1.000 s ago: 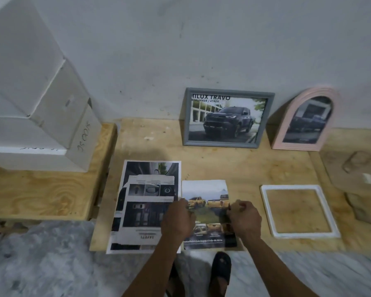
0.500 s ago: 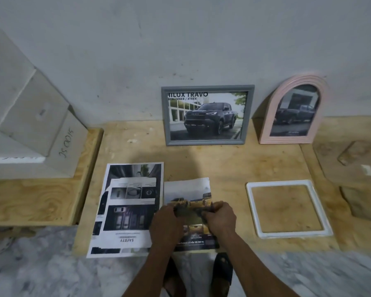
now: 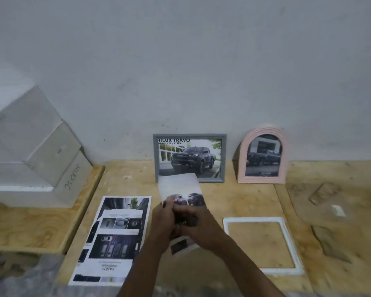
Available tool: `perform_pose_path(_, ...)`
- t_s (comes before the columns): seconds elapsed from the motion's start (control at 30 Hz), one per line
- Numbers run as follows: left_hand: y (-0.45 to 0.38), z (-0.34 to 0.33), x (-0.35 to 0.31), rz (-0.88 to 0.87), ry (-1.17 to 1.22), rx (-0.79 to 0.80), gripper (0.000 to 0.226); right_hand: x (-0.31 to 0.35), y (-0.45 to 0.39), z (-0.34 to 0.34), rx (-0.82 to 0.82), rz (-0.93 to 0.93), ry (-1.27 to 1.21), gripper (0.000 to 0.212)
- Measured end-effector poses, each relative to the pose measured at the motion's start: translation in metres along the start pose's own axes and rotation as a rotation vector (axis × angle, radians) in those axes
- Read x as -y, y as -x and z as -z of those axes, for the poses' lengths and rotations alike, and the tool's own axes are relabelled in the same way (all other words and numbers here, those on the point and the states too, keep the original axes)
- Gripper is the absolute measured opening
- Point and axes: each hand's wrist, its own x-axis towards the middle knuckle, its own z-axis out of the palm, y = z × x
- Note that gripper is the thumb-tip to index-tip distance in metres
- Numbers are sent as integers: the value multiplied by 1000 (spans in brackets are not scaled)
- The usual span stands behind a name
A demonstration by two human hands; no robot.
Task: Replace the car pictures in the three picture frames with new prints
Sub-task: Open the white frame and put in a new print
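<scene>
A car print (image 3: 180, 187) is lifted off the wooden board (image 3: 234, 200), held between both hands at its middle. My left hand (image 3: 164, 219) grips its left side and my right hand (image 3: 198, 226) grips the right, fingers curled over the paper. Its top edge overlaps the bottom of the grey frame (image 3: 190, 158), which leans on the wall with a dark pickup picture. A pink arched frame (image 3: 263, 155) with a car picture leans to the right. An empty white square frame (image 3: 261, 245) lies flat right of my hands. A stack of other prints (image 3: 114, 239) lies to the left.
White foam blocks (image 3: 34, 155) sit on a separate wooden panel (image 3: 30, 228) at the left. Brown backing pieces (image 3: 328, 211) lie at the right of the board. A grey wall (image 3: 180, 71) stands behind the frames. Marble floor (image 3: 13, 275) shows at the lower left.
Both hands have lifted the print off the board and raised it toward the grey frame. The camera view has tilted upward, showing more wall.
</scene>
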Motion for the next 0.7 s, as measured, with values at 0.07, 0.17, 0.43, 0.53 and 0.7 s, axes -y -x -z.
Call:
perform_pose_path(0.07, 10, 0, -16, -24, -8, -25, 36, 8, 9, 18, -185, 5, 56, 44)
perform_pose_path(0.17, 28, 2, -34, -10, 0, 59, 34, 23, 31, 48, -559, -172, 103, 42)
perform_pose_path(0.43, 65, -24, -29, -43, 37, 131, 30, 22, 109, 71, -466, -387, -313, 37)
perform_pose_path(0.53, 83, -36, -21, -28, 26, 185, 29, 12, 134, 68, -569, -348, -361, 13)
perform_pose_path(0.7, 98, -54, -18, -59, 57, 202, 23, 13, 161, 87, -700, -246, -262, 9)
